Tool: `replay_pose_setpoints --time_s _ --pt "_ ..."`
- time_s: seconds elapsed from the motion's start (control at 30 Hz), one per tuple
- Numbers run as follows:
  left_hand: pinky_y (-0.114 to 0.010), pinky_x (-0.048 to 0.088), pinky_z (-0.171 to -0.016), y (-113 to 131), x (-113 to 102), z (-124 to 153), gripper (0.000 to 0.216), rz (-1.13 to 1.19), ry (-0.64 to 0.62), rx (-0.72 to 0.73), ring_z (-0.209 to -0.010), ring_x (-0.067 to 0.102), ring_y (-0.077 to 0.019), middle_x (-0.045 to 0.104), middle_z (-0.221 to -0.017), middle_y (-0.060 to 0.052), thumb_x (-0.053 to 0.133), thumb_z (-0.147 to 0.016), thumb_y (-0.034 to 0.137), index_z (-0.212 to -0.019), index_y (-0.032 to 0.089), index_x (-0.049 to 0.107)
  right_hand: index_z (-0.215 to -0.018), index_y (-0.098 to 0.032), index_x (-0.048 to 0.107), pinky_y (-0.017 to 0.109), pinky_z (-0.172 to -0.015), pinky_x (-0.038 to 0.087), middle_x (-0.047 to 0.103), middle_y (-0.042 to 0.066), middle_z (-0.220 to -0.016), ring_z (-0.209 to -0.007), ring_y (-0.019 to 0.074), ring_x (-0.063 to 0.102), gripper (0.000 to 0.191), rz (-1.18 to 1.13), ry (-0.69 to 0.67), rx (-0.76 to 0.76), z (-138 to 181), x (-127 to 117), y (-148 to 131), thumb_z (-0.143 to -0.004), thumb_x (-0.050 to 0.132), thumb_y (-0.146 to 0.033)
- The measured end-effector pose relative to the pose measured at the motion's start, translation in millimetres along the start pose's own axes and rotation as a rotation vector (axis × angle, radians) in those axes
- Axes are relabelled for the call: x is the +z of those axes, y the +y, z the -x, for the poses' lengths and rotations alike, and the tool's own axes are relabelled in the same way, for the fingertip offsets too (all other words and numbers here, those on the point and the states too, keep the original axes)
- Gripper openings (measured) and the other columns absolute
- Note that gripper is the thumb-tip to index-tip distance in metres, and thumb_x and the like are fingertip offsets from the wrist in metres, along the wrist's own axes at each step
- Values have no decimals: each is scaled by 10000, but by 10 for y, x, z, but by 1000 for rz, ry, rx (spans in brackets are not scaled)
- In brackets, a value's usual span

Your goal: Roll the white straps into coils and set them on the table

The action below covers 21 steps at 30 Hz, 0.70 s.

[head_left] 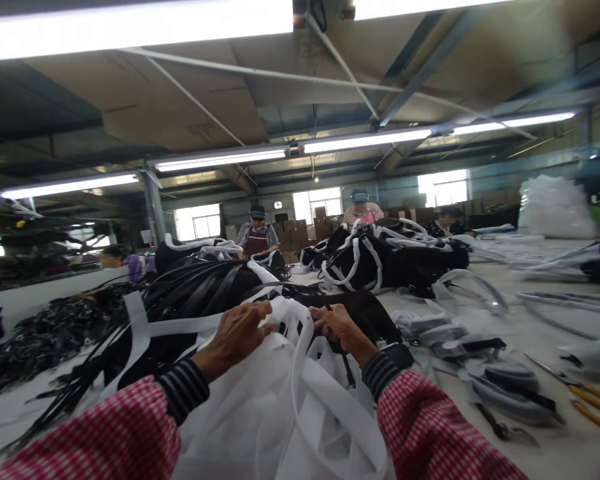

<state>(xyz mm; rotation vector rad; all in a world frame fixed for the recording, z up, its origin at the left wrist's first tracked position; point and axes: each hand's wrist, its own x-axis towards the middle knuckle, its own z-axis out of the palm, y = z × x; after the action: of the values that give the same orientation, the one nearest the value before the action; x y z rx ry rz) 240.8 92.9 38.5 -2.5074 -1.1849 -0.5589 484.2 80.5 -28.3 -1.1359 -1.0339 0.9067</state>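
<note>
A bundle of white straps and thin white fabric (250, 400) lies heaped right in front of me, with loops hanging down its near side. My left hand (237, 339) is at the top left of the bundle, fingers bent and thumb apart, its tips against the white material. At the upper right of the bundle, my right hand (341, 328) has its fingers curled in and pinched at the edge of a white strap (303, 340). Black fabric pieces (373, 313) lie just behind the right hand. A flat white band (180, 325) runs out leftward behind the left hand.
Orange-handled scissors (587, 393) lie at right, beside rolled grey-white straps with black ends (510, 387). Black straps and buckles (75, 327) are piled at left. Black bags with white straps (400, 260) stand farther back. Several people, including one in an apron (258, 240), are beyond.
</note>
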Motion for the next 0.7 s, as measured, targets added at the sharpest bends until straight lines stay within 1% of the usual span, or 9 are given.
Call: replay_pose_setpoints --time_s 0.1,0.17,0.27,0.37,0.47,0.57,0.6,0.63,0.7 --pt "-362 502 -888 176 -78 34 163 1 30 131 -1139 622 -275 708 -1172 -74 610 -971 245 -1124 217 657 -571 -148 534 165 -342 128 523 -18 -519 -380 39 360 245 5 -69 34 -20 91 3 -680 733 -240" --pt "-353 504 -901 277 -63 39 116 16 13 226 -1142 603 -262 699 -1166 -60 602 -975 226 -1075 219 661 -565 -154 514 163 -350 136 496 -35 -522 -390 33 355 233 -5 -88 19 -39 132 -26 -672 713 -212" --pt "-336 509 -910 368 36 5 167 56 -18 320 -1162 595 -244 689 -1200 -42 585 -981 200 -1131 240 646 -616 -162 524 159 -365 162 492 -43 -547 -411 37 375 249 -10 -124 6 -44 170 -51 -691 732 -276" --pt "-341 521 -886 369 170 -32 212 92 -44 328 -1127 630 -251 693 -1188 -53 573 -974 179 -1167 237 641 -656 -155 573 168 -370 164 499 -38 -537 -412 52 389 234 30 -138 -2 -19 204 -21 -688 745 -310" --pt "-363 528 -878 305 292 -12 196 124 -76 295 -1015 683 -258 717 -1136 -69 558 -1003 268 -1163 224 662 -649 -142 619 181 -382 193 477 -49 -492 -410 64 389 131 89 -82 -50 -7 219 12 -673 710 -233" --pt "-399 510 -952 239 379 65 338 157 -111 277 -1090 679 -287 715 -1233 -86 548 -1020 412 -1292 229 626 -628 -142 653 197 -423 277 503 -41 -481 -433 84 433 39 155 13 -116 -46 178 -25 -645 682 -161" --pt "-411 504 -966 224 401 96 372 164 -126 276 -1118 670 -302 712 -1252 -97 537 -1021 445 -1303 219 624 -611 -142 660 202 -438 296 520 -34 -484 -446 91 450 28 178 44 -139 -67 150 -55 -631 680 -142" --pt "-419 504 -962 212 418 127 385 169 -142 276 -1119 669 -314 718 -1242 -110 519 -1024 467 -1275 203 643 -594 -143 665 206 -449 307 534 -28 -490 -458 96 462 33 197 73 -162 -91 118 -92 -618 680 -127" --pt "-414 511 -930 193 449 184 383 174 -177 289 -1056 683 -315 743 -1161 -121 485 -1029 478 -1150 182 696 -580 -146 670 208 -460 313 550 -22 -502 -477 101 478 39 217 122 -205 -142 50 -183 -603 688 -120"
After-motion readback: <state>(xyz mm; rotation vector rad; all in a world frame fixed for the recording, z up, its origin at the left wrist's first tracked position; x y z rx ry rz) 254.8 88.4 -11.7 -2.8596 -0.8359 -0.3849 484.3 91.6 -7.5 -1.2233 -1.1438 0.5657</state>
